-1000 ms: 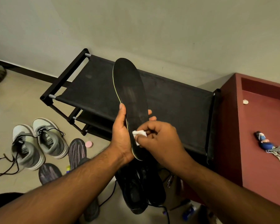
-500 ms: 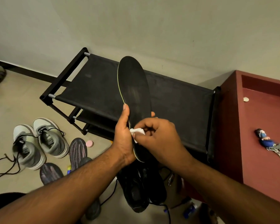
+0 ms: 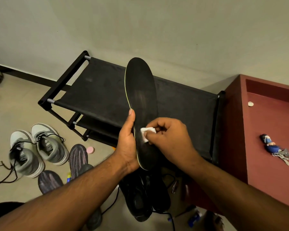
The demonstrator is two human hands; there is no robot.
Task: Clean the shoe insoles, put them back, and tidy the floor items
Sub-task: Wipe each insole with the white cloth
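A long black insole (image 3: 141,97) with a thin yellow-green edge stands upright in front of me, toe end up. My left hand (image 3: 128,144) grips its lower left edge. My right hand (image 3: 169,137) pinches a small white wipe (image 3: 147,133) pressed against the insole's heel half. Below my hands a pair of black shoes (image 3: 143,197) sits on the floor. Two dark striped insoles (image 3: 78,157) (image 3: 49,180) lie on the floor to the left, beside a pair of grey sneakers (image 3: 38,147) with loose dark laces.
A black fabric shoe rack (image 3: 98,100) stands against the wall behind the insole. A dark red cabinet (image 3: 265,130) at the right carries a keyring with a blue figure (image 3: 274,147). A pink cap (image 3: 90,150) and small items lie on the tiled floor.
The insole has shifted slightly right and tilted. My right hand with the wipe has moved a little along the heel half of the insole; the left-hand grip is unchanged.
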